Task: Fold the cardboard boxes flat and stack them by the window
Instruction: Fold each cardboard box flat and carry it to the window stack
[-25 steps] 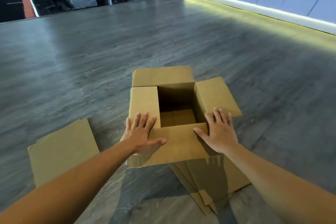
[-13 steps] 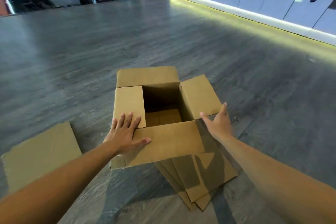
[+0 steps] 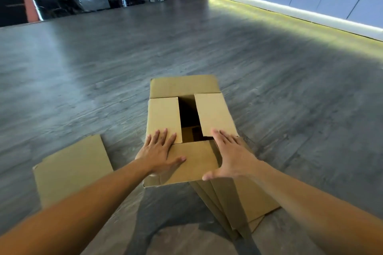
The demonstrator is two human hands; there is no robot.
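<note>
Brown corrugated cardboard fills the middle of my view: the open-topped cardboard box (image 3: 186, 122) stands upright on the grey wood-grain floor (image 3: 83, 80), partly over a fanned pile of flattened brown cardboard sheets (image 3: 238, 205). What has changed in the last second is the right side flap (image 3: 214, 116): it was splayed outward, and now it lies folded in over the opening, level with the left side flap (image 3: 163, 119), leaving only a dark slot between them. My right hand (image 3: 230, 157), which had lifted off, is back down with straight, spread fingers (image 3: 222, 136) touching that flap's near corner. My left hand (image 3: 159, 151) has stayed flat, fingers spread across the left flap and the near flap (image 3: 192, 161), holding nothing. Another flattened brown cardboard piece (image 3: 72, 170) lies just left. I judge this box is not yet collapsed; closing flaps seems a preparatory step, and no window stack is visible.
</note>
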